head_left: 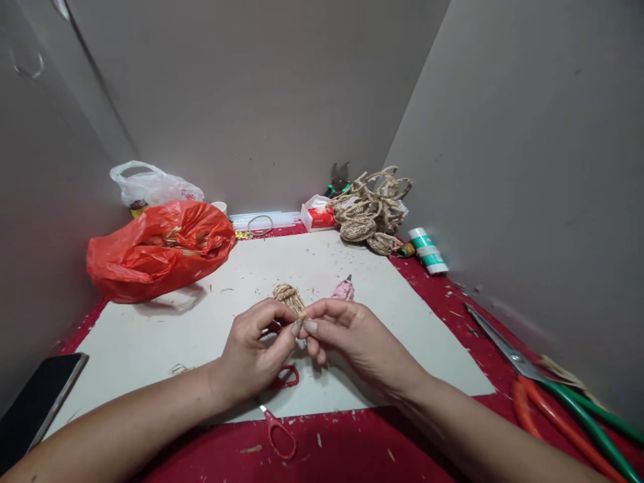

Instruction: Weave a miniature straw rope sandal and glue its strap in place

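grey walls close in a red table (352, 449) topped with a pale board (151, 335). above the board's middle, the left hand (251, 355) and right hand (352, 335) pinch a small twine bundle (288, 297) between fingertips. red scissors (279, 429) lie under the left wrist, a pink glue gun (344, 290) just behind the right hand.

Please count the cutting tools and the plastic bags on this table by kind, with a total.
Small red scissors: 1
Large shears with orange and green handles: 1
Green-handled pliers at the back wall: 1
Red bag: 1
White bag: 1
Total: 5
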`<action>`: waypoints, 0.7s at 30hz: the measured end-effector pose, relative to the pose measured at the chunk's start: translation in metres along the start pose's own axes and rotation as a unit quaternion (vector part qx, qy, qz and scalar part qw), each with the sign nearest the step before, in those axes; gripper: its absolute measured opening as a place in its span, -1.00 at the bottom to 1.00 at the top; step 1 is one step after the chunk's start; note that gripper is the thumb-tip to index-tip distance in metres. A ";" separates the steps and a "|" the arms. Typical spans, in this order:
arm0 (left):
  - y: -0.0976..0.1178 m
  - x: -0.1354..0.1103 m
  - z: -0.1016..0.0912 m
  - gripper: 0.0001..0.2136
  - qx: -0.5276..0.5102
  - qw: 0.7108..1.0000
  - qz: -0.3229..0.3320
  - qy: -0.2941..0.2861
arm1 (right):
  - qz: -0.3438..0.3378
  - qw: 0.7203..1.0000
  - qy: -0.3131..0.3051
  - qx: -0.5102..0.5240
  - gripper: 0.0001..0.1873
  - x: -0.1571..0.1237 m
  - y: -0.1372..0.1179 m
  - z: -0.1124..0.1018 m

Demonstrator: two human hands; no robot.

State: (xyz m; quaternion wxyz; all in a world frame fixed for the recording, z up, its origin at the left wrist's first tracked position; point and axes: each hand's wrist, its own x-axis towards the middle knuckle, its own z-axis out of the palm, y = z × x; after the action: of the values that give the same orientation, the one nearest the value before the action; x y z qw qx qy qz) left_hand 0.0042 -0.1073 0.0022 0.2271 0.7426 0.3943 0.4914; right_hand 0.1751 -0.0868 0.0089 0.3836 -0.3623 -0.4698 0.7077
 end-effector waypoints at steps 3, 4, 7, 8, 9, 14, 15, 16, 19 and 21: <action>0.003 -0.003 0.002 -0.96 -0.066 0.994 -0.086 -0.010 | -0.006 1.000 0.004 0.010 -0.73 -0.001 0.000 0.002; 0.004 -0.004 0.003 -0.96 -0.089 0.990 -0.109 -0.012 | -0.007 1.000 0.006 0.014 -0.73 -0.002 0.000 0.002; 0.006 -0.005 0.004 -0.94 -0.155 0.976 -0.155 -0.012 | -0.007 0.999 0.009 0.031 -0.74 -0.003 0.001 0.003; 0.007 -0.005 0.004 -0.93 -0.182 0.968 -0.171 -0.013 | -0.008 0.999 0.010 0.034 -0.74 -0.003 0.001 0.004; 0.008 -0.004 0.005 -0.91 -0.212 0.958 -0.191 -0.012 | -0.010 0.999 0.010 0.035 -0.75 -0.003 0.002 0.004; 0.013 0.001 0.006 -0.84 -0.321 0.898 -0.303 0.001 | -0.078 0.996 0.021 -0.050 -0.88 -0.003 0.002 0.003; 0.014 0.002 0.005 -0.83 -0.326 0.890 -0.320 -0.001 | -0.118 0.988 0.028 -0.094 -0.94 -0.004 0.001 0.002; 0.016 0.003 0.005 -0.82 -0.328 0.884 -0.332 -0.002 | -0.169 0.975 0.035 -0.144 -0.97 -0.004 0.000 0.001; 0.018 0.006 0.004 -0.78 -0.342 0.873 -0.347 0.013 | -0.320 0.906 0.040 -0.275 -0.83 -0.004 -0.002 -0.002; 0.019 0.007 0.003 -0.77 -0.356 0.867 -0.347 0.022 | -0.385 0.864 0.033 -0.323 -0.77 -0.004 -0.003 -0.003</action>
State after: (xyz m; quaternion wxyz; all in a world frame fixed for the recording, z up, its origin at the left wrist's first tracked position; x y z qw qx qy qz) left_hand 0.0154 -0.1122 0.0185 0.6230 0.4153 0.4302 0.5042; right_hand 0.1802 -0.0884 0.0110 0.5021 -0.2793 -0.7614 0.3004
